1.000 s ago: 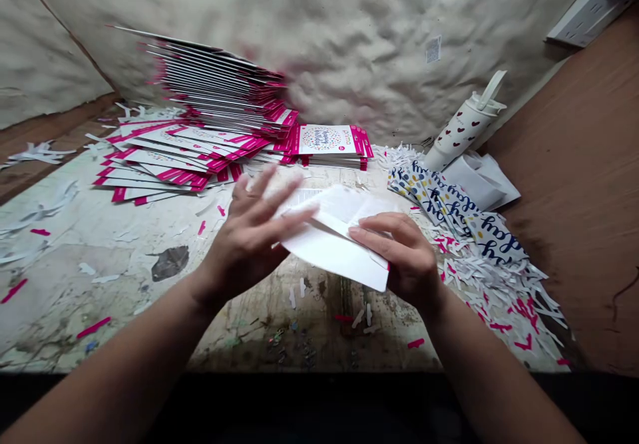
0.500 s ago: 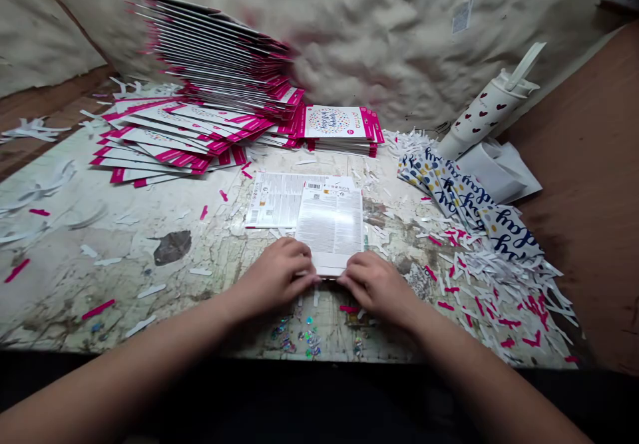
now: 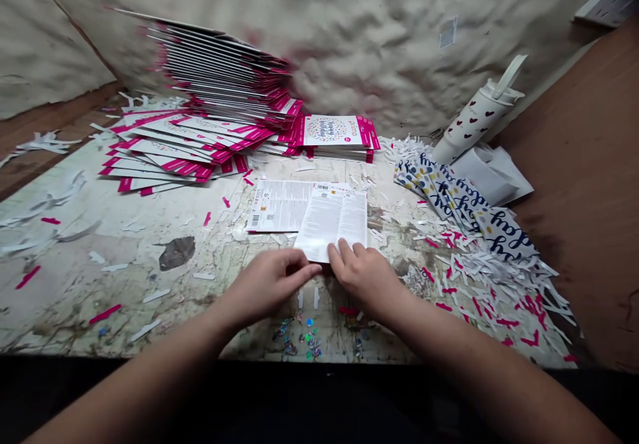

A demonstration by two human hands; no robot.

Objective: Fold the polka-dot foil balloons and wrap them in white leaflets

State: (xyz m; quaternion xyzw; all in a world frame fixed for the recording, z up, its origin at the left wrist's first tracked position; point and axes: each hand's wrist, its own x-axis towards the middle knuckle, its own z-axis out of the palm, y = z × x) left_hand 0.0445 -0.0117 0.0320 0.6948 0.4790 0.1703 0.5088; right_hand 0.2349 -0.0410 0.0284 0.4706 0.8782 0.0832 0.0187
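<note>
**Printed sheet (image 3: 332, 221) touched by the right hand (image 3: 362, 279)**

The right fingers (image 3: 346, 251) are held slightly apart and are laid on the near edge of the sheet, with the fingertips on its printed face. Whether the edge is pinched between fingers and thumb cannot be told. The left hand (image 3: 267, 285) is held flat and tilted, its fingers (image 3: 302, 272) together and empty, with the fingertips just beside the sheet's near corner. Contact there cannot be made out.

The sheet is lying on a worn, stained table (image 3: 74, 284), slightly askew. It overlaps the edge of a second printed sheet (image 3: 277, 206), which is marked with a barcode. Small glittery scraps (image 3: 299, 337) are scattered on the table below the hands, and pink and white paper strips are dotted around.

Beyond the sheets, pink-edged cards (image 3: 164, 151) are spread in an overlapping fan, and a taller stack of cards (image 3: 224, 74) is leaning back against a padded wall (image 3: 399, 31). A short pile of cards (image 3: 337, 131) is topped by a dotted birthday card. To the right, patterned cards with script lettering (image 3: 464, 201) are lying in a row beside a heap of shredded paper (image 3: 489, 281). Behind them, a white heart-printed bottle (image 3: 474, 121) is lying tilted near folded white paper (image 3: 489, 174).
</note>
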